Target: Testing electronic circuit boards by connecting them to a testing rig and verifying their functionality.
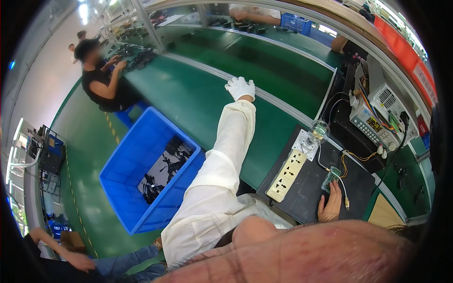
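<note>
The right hand (330, 203), bare, has its fingers extended and unclenched, their tips touching the green circuit board (334, 174). That board lies near the right edge of the black panel (306, 193), wires attached. The left hand (241, 88), in a white glove, rests on the metal rail (273, 99) along the far edge of the green worktop (188, 106); whether its bent fingers grasp the rail cannot be told. A cream power strip (286, 175) lies along the panel's left edge. A blue bin (123, 177) containing dark parts stands beside the worktop's near edge.
</note>
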{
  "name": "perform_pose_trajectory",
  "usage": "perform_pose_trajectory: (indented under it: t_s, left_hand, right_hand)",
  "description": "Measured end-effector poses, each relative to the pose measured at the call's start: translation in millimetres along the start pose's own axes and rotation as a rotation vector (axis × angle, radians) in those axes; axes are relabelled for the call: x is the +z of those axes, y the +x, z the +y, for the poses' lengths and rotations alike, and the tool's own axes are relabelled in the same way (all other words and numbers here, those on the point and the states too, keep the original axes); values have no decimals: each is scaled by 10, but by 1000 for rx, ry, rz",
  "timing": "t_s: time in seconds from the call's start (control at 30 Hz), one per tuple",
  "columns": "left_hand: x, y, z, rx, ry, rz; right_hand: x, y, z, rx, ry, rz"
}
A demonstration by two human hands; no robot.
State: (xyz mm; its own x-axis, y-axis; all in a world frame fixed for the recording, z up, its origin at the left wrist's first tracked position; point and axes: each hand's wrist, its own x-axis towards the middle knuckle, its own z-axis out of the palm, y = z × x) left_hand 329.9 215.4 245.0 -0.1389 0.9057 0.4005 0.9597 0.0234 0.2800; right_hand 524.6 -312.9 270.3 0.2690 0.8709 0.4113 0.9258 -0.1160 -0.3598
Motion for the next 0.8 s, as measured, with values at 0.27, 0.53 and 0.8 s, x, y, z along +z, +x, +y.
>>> perform_pose_trajectory:
  t_s: [0.27,0.53,0.8]
  left_hand:
    - [-58,-17,21,27,-39,-35]
    - [-35,0,-8,44,-44,-40]
    - [-35,-15,12,45,-28,-36]
  right_hand:
    - [0,-47,6,27,-26,1]
    - [26,-24,74,-24,-54,-29]
    - [46,-62,106,-26,-50,-12]
